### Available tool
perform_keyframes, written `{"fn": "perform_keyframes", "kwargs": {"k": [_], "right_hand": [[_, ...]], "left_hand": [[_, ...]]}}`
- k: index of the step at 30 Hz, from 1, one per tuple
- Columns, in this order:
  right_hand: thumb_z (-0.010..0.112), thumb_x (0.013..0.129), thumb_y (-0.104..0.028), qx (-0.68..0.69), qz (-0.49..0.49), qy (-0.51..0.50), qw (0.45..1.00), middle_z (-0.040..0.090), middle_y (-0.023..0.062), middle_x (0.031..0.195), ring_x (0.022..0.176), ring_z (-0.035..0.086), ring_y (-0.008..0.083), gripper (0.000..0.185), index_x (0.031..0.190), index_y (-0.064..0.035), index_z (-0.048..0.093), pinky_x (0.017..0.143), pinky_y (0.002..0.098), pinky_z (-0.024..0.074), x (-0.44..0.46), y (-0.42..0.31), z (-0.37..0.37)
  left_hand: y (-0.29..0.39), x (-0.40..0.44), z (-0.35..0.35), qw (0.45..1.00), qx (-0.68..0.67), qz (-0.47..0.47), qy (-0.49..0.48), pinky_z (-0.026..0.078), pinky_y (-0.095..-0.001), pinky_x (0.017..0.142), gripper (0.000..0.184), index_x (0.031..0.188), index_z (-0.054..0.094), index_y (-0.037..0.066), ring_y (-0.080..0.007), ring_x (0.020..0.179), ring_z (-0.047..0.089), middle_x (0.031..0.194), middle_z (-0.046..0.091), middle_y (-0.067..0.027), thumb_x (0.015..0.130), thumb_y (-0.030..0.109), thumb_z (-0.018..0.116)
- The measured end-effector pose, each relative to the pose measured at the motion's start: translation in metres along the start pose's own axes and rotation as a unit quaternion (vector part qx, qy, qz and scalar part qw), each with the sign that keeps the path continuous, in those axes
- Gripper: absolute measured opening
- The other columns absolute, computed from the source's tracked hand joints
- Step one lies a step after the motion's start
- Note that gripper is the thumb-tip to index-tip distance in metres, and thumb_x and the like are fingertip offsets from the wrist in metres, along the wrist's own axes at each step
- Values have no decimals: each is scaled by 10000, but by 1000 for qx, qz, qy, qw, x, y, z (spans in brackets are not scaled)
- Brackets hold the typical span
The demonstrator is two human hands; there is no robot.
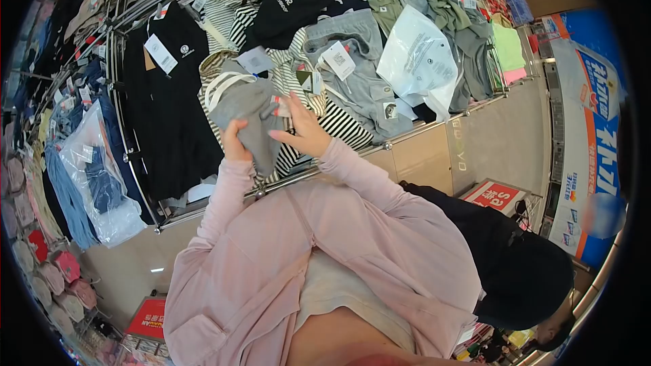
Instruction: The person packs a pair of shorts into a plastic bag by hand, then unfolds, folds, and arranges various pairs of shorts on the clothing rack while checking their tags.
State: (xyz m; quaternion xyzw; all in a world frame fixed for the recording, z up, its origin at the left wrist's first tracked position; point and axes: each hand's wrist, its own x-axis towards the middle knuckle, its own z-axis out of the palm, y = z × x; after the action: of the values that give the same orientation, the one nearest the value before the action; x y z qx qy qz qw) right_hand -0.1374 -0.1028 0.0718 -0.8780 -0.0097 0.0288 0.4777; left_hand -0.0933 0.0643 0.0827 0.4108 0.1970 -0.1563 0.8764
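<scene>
A folded grey garment with a white drawstring is held up over the metal clothes rack. My left hand is closed on its left lower side, thumb upward. On the other side my right hand has its thumb and fingers around the garment's right edge, beside a small red-and-white label. Just above the garment is a white paper tag. Black-and-white striped clothes lie beneath and to the right. Black trousers with a hang tag are spread to the left.
The rack's metal rail runs along the near side. Grey trousers, a clear plastic bag and a black garment lie on the rack. Bagged jeans hang left. A person in a black cap is close at right.
</scene>
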Motion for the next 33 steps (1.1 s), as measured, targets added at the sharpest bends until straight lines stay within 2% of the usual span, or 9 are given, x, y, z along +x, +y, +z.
{"fn": "perform_keyframes", "kwargs": {"k": [3,7,15,19,22,25,27,30,33], "right_hand": [[707,739,-415,14,8,98,995,235,292,1391,1322,230,357,1017,1388,65,89,1081,393,183,9,13,29],[829,612,-181,422,18,-92,902,375,138,1341,1246,355,207,1055,1396,14,152,1038,334,286,20,19,10],[642,671,-91,755,182,9,630,498,130,1264,1093,525,241,752,1354,-44,331,945,366,416,-56,-11,-25],[609,710,-134,719,215,37,660,611,75,933,797,590,200,316,1007,-42,550,754,327,482,-101,-2,-79],[611,737,-162,571,158,203,780,534,16,672,600,523,142,122,758,-78,526,647,301,468,-153,21,-96],[612,725,-38,120,70,449,883,559,58,707,662,554,152,79,785,-49,562,662,290,489,-197,88,-131],[585,735,-66,638,-42,349,685,561,45,748,662,540,136,44,761,-40,561,651,285,481,-222,96,-200],[568,719,-138,589,0,441,677,574,49,823,708,552,148,153,819,-22,561,675,302,482,-270,197,-279],[551,704,-210,531,37,550,644,587,54,898,753,564,159,269,877,-4,562,700,318,483,-282,222,-322]], "left_hand": [[15,-28,-4,995,-24,-85,-42,414,-415,950,600,1215,446,-24,-307,1072,526,1174,535,-169,629,97,487],[55,-46,1,969,-72,-171,-160,404,-447,961,704,1284,370,-27,-355,1105,500,1222,498,-202,598,94,469],[49,-6,37,867,-148,-342,-331,392,-474,972,689,1290,366,-48,-401,1115,490,1254,474,-247,635,147,454],[19,5,91,857,-69,-371,-352,445,-432,913,558,1252,430,-25,-343,1042,550,1194,531,-215,738,189,468],[-38,18,133,845,10,-433,-314,476,-378,860,457,1205,486,3,-268,991,581,1133,574,-180,854,295,478],[-129,19,178,866,122,-380,-301,480,-339,842,500,1185,505,10,-218,972,590,1100,595,-158,902,420,459],[-216,44,188,822,113,-451,-328,456,-341,883,535,1205,481,4,-234,996,583,1118,588,-165,898,442,468],[-360,102,212,751,93,-636,-152,398,-391,967,579,1249,429,16,-308,1037,564,1172,554,-196,885,463,491],[-368,78,285,826,126,-550,-19,345,-438,1010,593,1313,371,32,-346,1080,532,1205,526,-209,885,415,518]]}}
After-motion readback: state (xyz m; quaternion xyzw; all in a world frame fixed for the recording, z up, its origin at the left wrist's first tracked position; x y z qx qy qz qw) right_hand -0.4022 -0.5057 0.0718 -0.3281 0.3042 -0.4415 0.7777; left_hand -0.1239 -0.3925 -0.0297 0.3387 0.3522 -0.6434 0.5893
